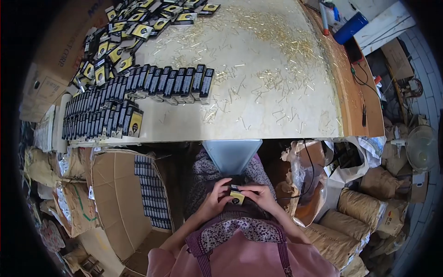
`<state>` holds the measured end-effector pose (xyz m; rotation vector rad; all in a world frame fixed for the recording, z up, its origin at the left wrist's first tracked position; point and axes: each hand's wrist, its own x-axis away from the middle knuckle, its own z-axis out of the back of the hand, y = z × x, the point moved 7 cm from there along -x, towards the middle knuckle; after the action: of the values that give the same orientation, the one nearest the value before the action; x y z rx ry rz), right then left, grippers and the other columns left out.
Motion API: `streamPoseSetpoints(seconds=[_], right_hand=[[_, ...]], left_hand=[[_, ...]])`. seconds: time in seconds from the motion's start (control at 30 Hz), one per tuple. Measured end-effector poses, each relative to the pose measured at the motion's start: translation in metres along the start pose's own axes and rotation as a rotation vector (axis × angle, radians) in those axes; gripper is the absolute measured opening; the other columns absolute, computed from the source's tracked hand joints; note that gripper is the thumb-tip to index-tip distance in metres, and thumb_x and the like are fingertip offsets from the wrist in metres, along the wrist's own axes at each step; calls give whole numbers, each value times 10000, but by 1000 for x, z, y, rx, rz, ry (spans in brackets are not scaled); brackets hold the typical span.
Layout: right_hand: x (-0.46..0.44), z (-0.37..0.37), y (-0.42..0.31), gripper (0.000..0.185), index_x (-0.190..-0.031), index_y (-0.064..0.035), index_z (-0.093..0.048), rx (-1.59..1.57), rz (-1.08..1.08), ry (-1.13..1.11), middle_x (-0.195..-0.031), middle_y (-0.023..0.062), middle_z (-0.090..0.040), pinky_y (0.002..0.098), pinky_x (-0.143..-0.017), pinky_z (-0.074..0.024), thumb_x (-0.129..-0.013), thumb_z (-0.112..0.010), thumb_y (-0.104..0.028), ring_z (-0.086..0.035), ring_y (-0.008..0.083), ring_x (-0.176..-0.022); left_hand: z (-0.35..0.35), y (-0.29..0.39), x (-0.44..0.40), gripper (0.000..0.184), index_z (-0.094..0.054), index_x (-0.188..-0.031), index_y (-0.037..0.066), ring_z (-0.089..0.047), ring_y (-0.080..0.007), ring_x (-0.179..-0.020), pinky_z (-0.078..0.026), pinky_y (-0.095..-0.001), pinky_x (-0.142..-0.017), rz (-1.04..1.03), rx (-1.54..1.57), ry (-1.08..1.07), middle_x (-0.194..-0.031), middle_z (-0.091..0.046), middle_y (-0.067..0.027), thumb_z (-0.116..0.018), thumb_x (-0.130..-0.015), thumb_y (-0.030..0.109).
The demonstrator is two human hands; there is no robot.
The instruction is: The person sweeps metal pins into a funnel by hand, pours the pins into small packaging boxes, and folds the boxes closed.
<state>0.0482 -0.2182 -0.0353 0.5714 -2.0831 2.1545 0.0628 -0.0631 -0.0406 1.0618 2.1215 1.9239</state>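
A small black-and-yellow box [237, 198] is between my two hands, above my lap. My left hand [216, 201] grips it from the left, with the thumb along its side. On the other side my right hand [262, 197] has its fingers closed on the box's upper right part. Similar boxes stand upright in tight rows [173, 83] along the front left of the table [184, 127]. Behind them lies a loose heap of such boxes [115, 53]. Many thin, gold-coloured metal pieces [295, 44] are scattered over the table top.
A pale blue tray [233, 154] sticks out from under the table edge above my knees. To the left stands an open carton [121, 203] with rows of boxes inside. Brown paper sacks [337, 228] lie at the right, near a fan [421, 147]. A blue cylinder [350, 27] lies at the back right.
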Motion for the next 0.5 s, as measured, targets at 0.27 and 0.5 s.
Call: streamPoseSetpoints(seconds=[0.27, 0.5], right_hand=[[-15, -4, -82, 337, -1126, -15, -625, 324, 428, 183, -1132, 141, -603, 335, -891, -443, -791, -656, -29, -583, 265, -1017], [-102, 7, -179, 520, -1260, -3, -496, 981, 727, 321, -1344, 181, -445, 470, -1034, -306, -831, -631, -264, -419, 350, -1237]], left_hand=[[58, 77, 20, 550, -408, -1271, 23, -592, -185, -948, -492, -293, -817, -446, -438, 468, -1029, -581, -117, -684, -795, 14], [160, 282, 30, 305, -574, -1130, 9, -595, -333, -919, -467, -399, -788, -940, -1472, 1291, -1075, -616, -159, -612, -847, 120]])
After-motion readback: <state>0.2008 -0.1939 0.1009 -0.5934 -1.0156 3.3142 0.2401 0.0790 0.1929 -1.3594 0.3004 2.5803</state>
